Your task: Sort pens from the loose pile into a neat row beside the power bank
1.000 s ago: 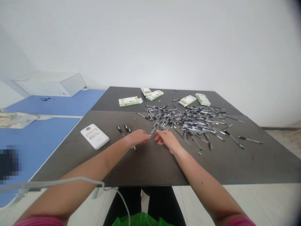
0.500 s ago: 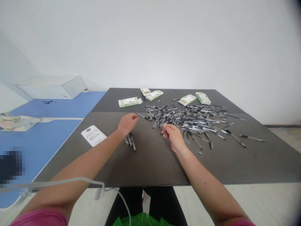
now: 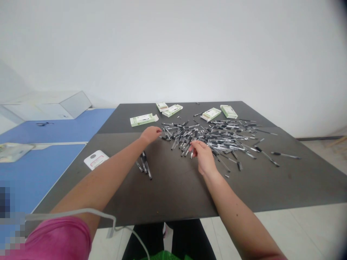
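A loose heap of black-and-clear ballpoint pens (image 3: 214,137) sprawls across the middle of the dark worktop (image 3: 176,191), the pens lying every which way and crossing one another. The right hand (image 3: 203,157) is at the heap's near edge, fingers curved downward, and seems to pinch a single pen (image 3: 191,155) by its tip end, though the fingers hide most of it. The left hand (image 3: 150,134) sits just beside the heap's left end, its fingers curled over and nearly touching the closest pens. From here I can't tell whether it is gripping anything.

Below that hand, a small bunch of pens (image 3: 143,165) lies apart from the heap, roughly side by side and pointing toward the person. A few stray pens (image 3: 284,155) lie out to the right. Beyond the heap, along the far part of the worktop, are five pale green-and-white pen boxes (image 3: 142,120), and a white flat device with a pink-marked label (image 3: 95,159) sits near the left edge.

Off to the left are blue desks (image 3: 54,124) holding a sheet of printed paper (image 3: 12,151) and a white carton (image 3: 46,106). A pale cable (image 3: 73,213) crosses the person's left arm, just above a pink sleeve (image 3: 48,238).
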The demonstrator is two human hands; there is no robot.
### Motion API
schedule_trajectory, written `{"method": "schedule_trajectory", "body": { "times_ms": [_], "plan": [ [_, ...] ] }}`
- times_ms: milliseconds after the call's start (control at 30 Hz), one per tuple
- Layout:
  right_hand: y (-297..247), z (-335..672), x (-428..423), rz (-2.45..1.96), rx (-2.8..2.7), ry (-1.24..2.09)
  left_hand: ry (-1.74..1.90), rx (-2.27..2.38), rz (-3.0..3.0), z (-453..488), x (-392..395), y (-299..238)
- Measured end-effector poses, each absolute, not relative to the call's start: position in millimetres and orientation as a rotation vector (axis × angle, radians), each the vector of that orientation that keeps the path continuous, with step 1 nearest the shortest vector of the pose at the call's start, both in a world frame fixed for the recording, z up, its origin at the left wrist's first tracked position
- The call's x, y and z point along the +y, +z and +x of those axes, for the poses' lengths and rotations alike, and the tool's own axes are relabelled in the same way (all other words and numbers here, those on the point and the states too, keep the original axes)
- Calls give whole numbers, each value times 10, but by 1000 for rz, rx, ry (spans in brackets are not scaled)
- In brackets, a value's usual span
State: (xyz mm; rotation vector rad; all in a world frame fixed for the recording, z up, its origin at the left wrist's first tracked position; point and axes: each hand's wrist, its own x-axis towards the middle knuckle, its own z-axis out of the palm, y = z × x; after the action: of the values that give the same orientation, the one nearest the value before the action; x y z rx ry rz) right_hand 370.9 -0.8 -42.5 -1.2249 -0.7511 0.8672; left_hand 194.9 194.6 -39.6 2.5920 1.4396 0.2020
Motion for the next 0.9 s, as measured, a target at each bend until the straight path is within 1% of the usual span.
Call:
{"method": "schedule_trajectory", "body": {
  "times_ms": [233, 500, 667, 800, 900],
  "plan": [
    [-384, 3767, -12, -1188, -705, 824, 144, 1343, 2661, 2089, 1980, -491],
    [-338, 3779, -39, -1170, -679, 827, 125, 1166, 2708, 1950, 1582, -623],
    [-321, 3782, -54, -1136, -651, 837, 271, 1157, 2744, 1857, 1547, -554],
    [-313, 3797, -48, -1124, -627, 805, 401, 1208, 2782, 1894, 1725, -513],
    [-314, 3806, -39, -1126, -619, 798, 414, 1161, 2810, 1988, 1873, -553]
  ]
}}
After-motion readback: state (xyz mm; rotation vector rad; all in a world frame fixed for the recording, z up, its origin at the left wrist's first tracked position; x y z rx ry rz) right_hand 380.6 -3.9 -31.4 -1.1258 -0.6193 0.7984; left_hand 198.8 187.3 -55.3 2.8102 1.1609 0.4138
